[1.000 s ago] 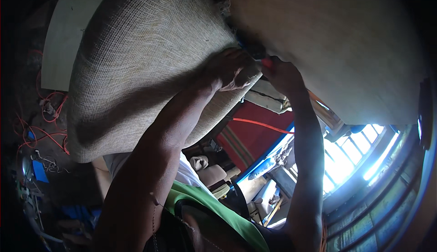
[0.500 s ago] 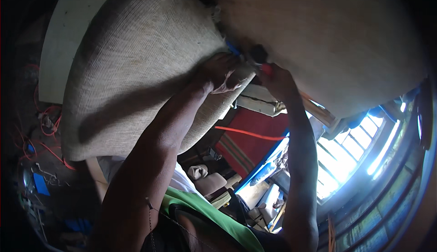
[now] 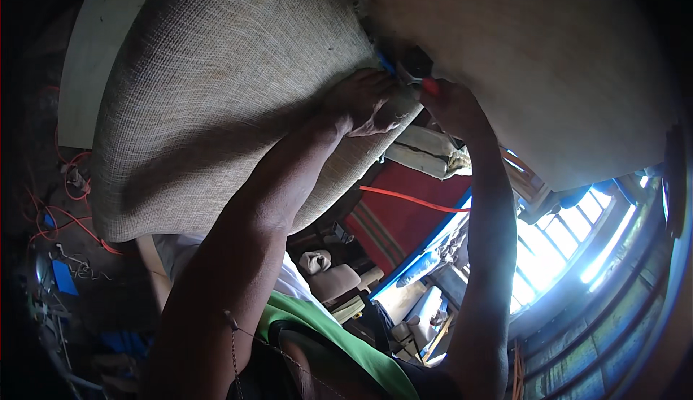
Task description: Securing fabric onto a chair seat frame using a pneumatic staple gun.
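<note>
little has shifted: the right hand [image 3: 456,107] still grips a red-handled, black-headed tool [image 3: 416,63] at the edge of the beige, curved, woven-fabric padded piece [image 3: 216,86], beside the left hand [image 3: 363,100], whose grip i cannot tell, so work apparently stays there.

Glaring barred window [image 3: 545,255] beside a ribbed wall [image 3: 606,335], dim cluttered floor [image 3: 123,284] at far left.

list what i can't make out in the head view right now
All in the head view:
Left hand: fingertips lost in shadow at the edge of the woven cover.
Red tool: handle mostly hidden by the right hand, exact kind lost in shadow.
Brownish panel: top cut off by the upper edge.
Window: outside washed out by glare.
</note>
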A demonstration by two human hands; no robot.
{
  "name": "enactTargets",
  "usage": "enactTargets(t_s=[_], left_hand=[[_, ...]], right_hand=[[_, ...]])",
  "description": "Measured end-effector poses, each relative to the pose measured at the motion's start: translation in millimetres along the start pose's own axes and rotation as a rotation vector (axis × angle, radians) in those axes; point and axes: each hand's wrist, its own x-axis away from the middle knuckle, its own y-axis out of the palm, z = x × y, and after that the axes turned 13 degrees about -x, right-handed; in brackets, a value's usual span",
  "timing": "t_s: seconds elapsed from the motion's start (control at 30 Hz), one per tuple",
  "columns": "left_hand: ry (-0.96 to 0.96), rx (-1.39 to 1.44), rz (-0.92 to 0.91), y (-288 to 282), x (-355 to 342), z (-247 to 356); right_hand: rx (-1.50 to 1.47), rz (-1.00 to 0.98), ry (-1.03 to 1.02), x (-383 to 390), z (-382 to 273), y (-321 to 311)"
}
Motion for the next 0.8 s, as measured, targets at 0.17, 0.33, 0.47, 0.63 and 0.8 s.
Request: enactTargets(t_s=[0.17,0.33,0.47,0.63,0.8], left_hand=[[0.020,-0.003,-0.039,-1.9,4.2,-6.0],[0.048,-0.043,0.023,-0.9,2.2,-1.4],[0.077,-0.065,-0.025,-2.7,0.0,-10.1],[0.113,-0.057,-0.031,-3.7,-5.5,-8.3],[0.114,-0.064,-0.025,-8.3,-8.7,-7.0]], right_hand=[[0.005,-0.061,0.136,-17.9,-23.3,10.7],[0.338,-0.058,0.135,-29.5,-31.1,21.5],[0.302,0.017,0.160,-22.4,-44.1,25.6],[0.286,0.035,0.138,-18.6,-38.5,23.8],[0.270,0.074,0.155,-13.0,-41.7,26.4]])
